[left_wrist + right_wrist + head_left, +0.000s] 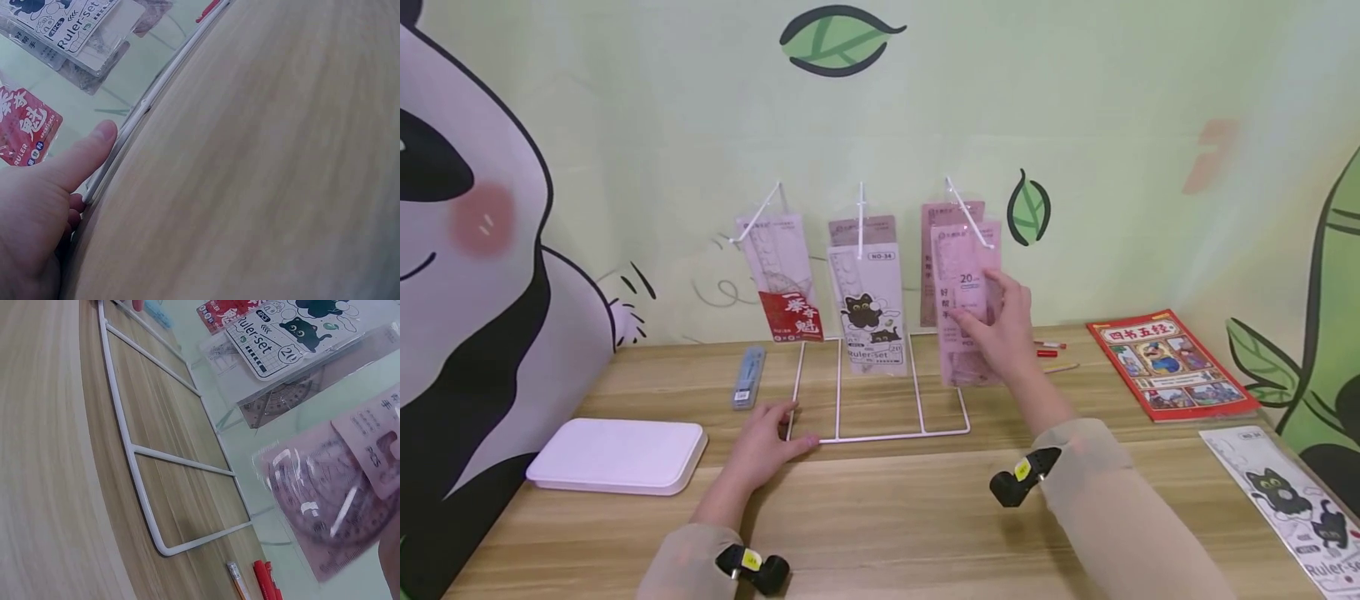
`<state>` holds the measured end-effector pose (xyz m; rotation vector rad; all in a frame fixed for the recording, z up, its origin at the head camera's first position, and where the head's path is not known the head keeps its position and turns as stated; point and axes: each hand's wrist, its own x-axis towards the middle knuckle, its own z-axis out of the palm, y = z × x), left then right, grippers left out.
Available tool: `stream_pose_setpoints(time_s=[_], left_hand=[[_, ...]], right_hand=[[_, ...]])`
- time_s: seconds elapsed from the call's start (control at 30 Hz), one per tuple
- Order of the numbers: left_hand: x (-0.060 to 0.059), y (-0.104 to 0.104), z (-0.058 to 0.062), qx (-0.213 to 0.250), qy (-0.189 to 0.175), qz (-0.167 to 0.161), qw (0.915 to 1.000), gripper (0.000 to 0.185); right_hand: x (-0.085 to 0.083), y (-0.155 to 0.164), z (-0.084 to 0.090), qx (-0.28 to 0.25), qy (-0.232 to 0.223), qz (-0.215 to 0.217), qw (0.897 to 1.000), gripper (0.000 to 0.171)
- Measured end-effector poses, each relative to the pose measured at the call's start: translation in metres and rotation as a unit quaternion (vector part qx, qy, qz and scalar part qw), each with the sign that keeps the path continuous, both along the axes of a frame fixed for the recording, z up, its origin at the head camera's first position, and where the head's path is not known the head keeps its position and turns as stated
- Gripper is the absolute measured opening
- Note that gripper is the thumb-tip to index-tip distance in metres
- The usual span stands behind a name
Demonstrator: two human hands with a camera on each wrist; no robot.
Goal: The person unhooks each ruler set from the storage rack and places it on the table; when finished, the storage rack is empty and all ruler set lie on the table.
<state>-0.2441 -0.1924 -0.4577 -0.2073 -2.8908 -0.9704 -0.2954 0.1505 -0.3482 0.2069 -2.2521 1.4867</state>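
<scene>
A white wire display rack (880, 437) stands on the wooden table, with ruler-set packs on its three hooks. My left hand (763, 442) holds the front left corner of its base; in the left wrist view the thumb (87, 153) lies along the bar. My right hand (1009, 333) grips the front pink ruler-set pack (958, 250) by its right side, thumb across its face. This pack overlaps a darker pink one (929, 250) on the right hook. In the middle hangs a cat-printed ruler set (868, 279), and on the left a red-and-clear ruler set (790, 312).
A white case (617, 454) and a blue pack (748, 379) lie on the left. Right of the rack are a red pen (267, 581) and a pencil (237, 580). A red book (1172, 367) and another cat-printed pack (1285, 500) lie farther right.
</scene>
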Motion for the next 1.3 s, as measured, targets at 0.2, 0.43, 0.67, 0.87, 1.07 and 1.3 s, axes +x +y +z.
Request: stream_pose_setpoints(time_s=[0.2,0.43,0.67,0.87,1.07,1.3], left_hand=[[0.000,0.000,0.000,0.003,-0.001,0.000,1.0000,0.074],[0.001,0.001,0.002,0.008,-0.009,-0.002,0.9999,0.074],[0.001,0.000,0.000,0.009,-0.009,-0.003,0.9999,0.073],[0.001,0.000,0.000,0.008,-0.012,0.002,0.9999,0.073],[0.004,0.000,0.002,0.005,-0.005,-0.001,1.0000,0.071],[0.005,-0.001,0.001,0.006,-0.005,0.000,1.0000,0.070]], right_hand=[[0.005,0.004,0.002,0.008,-0.010,-0.050,0.999,0.068],[0.013,0.015,0.004,0.023,-0.005,-0.050,0.998,0.068],[0.021,0.023,0.003,0.042,0.019,-0.036,0.998,0.067],[0.030,0.029,0.004,0.056,0.032,-0.023,0.998,0.066],[0.043,0.034,0.008,0.067,0.050,-0.008,0.996,0.064],[0.055,0.046,0.013,0.111,0.064,-0.012,0.992,0.062]])
